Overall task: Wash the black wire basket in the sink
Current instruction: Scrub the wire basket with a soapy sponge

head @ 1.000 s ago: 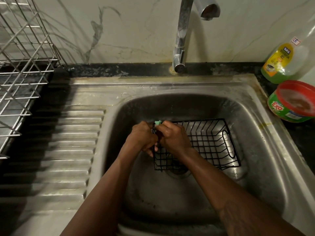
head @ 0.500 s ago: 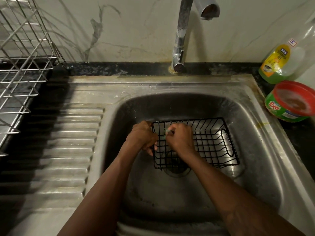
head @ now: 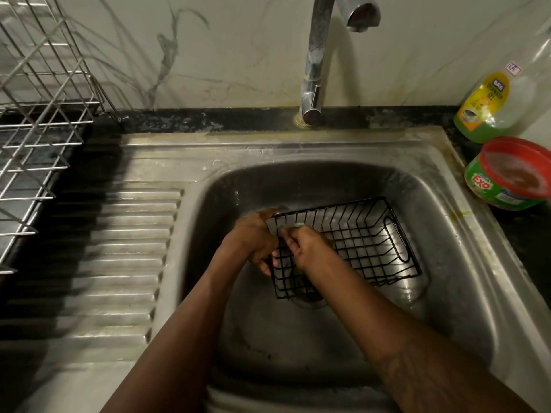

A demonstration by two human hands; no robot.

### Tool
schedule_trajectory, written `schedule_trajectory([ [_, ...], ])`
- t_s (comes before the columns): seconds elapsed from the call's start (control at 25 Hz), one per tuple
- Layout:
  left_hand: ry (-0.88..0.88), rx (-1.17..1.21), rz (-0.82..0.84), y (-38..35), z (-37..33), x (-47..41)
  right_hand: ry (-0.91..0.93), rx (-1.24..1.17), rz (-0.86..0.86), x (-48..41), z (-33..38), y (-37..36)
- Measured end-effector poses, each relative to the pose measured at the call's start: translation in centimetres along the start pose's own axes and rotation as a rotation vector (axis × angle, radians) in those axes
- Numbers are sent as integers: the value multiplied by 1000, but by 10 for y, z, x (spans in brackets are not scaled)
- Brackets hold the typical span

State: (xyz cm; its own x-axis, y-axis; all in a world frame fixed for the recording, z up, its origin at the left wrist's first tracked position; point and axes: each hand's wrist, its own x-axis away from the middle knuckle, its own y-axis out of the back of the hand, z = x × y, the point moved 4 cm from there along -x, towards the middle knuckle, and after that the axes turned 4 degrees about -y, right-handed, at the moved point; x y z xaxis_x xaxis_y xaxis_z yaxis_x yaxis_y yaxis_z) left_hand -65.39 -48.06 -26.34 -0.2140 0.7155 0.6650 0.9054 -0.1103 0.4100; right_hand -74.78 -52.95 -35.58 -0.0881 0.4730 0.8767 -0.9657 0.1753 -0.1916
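The black wire basket [head: 363, 242] lies in the steel sink [head: 447, 263], over the drain, with its oval handle loop at the right end. My left hand [head: 253, 239] grips the basket's left end wall from outside. Inside the basket, my right hand [head: 304, 245] holds a small green scrubber [head: 299, 224] against that same left wall; only a sliver of the scrubber shows above the fingers.
A chrome tap [head: 316, 64] rises behind the basin, with no water running. A ribbed draining board [head: 119, 248] lies left of the basin, and a steel dish rack [head: 32, 114] stands at the far left. At right are a dishwash gel bottle [head: 489, 105] and a green Exo tub [head: 510, 174].
My right hand with the scrubber has moved from the rim's left corner down inside the basket and rubs along the left wall. My left hand keeps its hold.
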Motion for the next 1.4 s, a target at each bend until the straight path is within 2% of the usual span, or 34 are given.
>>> schedule_trajectory([
  [0.08,-3,8,-11,0,1,-1,7,-163,46,6,4,-6],
  [0.16,-16,18,-8,1,0,0,44,-215,24,17,6,-7],
  [0.24,-25,30,5,0,-2,3,88,-150,-55,17,8,0],
  [0.32,-24,37,9,1,-4,6,51,-60,-67,14,2,4],
  [0.44,-21,47,18,-1,-4,5,31,-34,-219,8,0,11],
  [0.52,-12,39,26,-1,-1,3,22,-83,-185,14,4,6],
  [0.68,1,-8,31,2,3,-2,156,-185,-151,11,14,8],
  [0.88,2,-2,59,-1,5,-7,122,-60,-338,-4,5,20],
  [0.96,22,-1,62,-1,6,-7,192,-11,-402,-2,19,38],
  [1.0,19,7,59,-1,6,-7,215,-48,-354,0,28,39],
  [1.08,-12,5,53,0,6,-6,201,-96,-49,-15,47,31],
  [1.12,-21,0,50,1,5,-6,205,-177,-16,-19,52,30],
  [1.16,-19,-1,47,1,5,-5,229,-263,-53,-13,53,31],
  [1.24,-12,-1,44,0,5,-7,280,-242,-234,-3,48,33],
  [1.32,-4,-6,41,0,8,-10,250,-94,-338,-7,34,34],
  [1.4,9,-15,46,-1,11,-13,172,-61,-334,-12,27,40],
])
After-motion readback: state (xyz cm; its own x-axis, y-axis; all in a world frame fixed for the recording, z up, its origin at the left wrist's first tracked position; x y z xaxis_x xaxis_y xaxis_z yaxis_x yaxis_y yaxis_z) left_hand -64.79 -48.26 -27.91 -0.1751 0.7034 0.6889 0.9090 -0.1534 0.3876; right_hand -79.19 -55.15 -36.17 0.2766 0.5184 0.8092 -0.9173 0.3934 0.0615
